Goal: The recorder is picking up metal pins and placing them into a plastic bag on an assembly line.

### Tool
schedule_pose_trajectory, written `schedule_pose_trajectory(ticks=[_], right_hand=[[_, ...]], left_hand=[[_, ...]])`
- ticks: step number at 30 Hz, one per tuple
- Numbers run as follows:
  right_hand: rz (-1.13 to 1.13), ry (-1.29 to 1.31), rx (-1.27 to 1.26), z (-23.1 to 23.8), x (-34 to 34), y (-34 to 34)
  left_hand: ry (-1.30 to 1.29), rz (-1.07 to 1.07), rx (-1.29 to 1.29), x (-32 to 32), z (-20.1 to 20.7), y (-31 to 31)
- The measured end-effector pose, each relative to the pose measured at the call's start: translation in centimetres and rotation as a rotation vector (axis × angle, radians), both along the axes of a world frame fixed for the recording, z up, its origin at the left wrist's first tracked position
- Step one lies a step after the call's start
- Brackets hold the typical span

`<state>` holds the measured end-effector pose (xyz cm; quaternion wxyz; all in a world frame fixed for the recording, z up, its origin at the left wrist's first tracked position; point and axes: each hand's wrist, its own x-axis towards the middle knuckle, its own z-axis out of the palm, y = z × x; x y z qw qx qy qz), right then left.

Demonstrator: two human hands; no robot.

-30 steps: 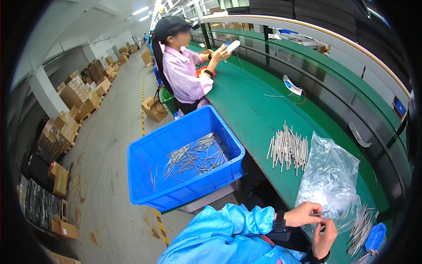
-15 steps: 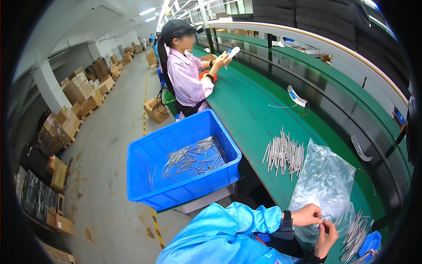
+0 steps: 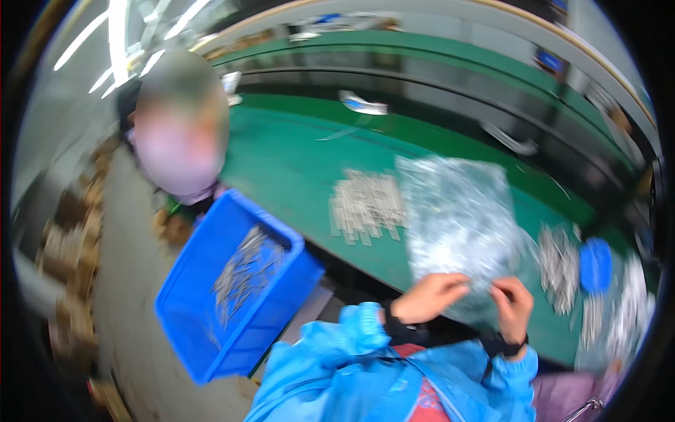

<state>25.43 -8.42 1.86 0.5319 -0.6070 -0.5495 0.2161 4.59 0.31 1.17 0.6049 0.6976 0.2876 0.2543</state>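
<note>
Over the near edge of a clear plastic bag (image 3: 457, 211), my left hand (image 3: 432, 297) has its fingers drawn together in a pinch. My right hand (image 3: 513, 304) is a short way to its right, thumb and fingers curled closed beside the bag. Motion blur hides whatever lies in either grip. Thin metal rods (image 3: 368, 205) lie in a pile left of the bag on the green bench (image 3: 295, 169). Another pile of rods (image 3: 559, 271) lies to the right, near a small blue object (image 3: 595, 264) and a further bunch of rods (image 3: 592, 323).
A large blue tub (image 3: 267, 323) with loose rods inside stands left of me, against the bench. A person (image 3: 181, 133) in pink is beyond it. Curved white parts (image 3: 363, 103) with wires lie along the far side. Cartons (image 3: 70, 271) line the floor at left.
My view has swung to the right, so the bench and tub appear further left. My hands have moved apart; the rod seen between them before can no longer be made out.
</note>
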Motion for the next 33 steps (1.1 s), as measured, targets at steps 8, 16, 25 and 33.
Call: schedule_pose_trajectory(ticks=[8,16,25,33], right_hand=[[0.167,0.083,0.027,2.4,-1.0,-1.0],[0.303,0.049,0.027,2.7,-1.0,-1.5],[0.356,-0.054,0.062,3.0,-1.0,-1.4],[0.436,-0.235,0.130,3.0,-1.3,-1.1]], left_hand=[[-0.023,-0.102,-0.303,-2.7,3.2,-1.7],[0.026,-0.124,-0.259,-3.1,3.2,-2.4],[0.070,-0.108,-0.160,-3.5,3.5,-2.1],[0.125,-0.204,-0.220,-4.1,3.2,-1.7]])
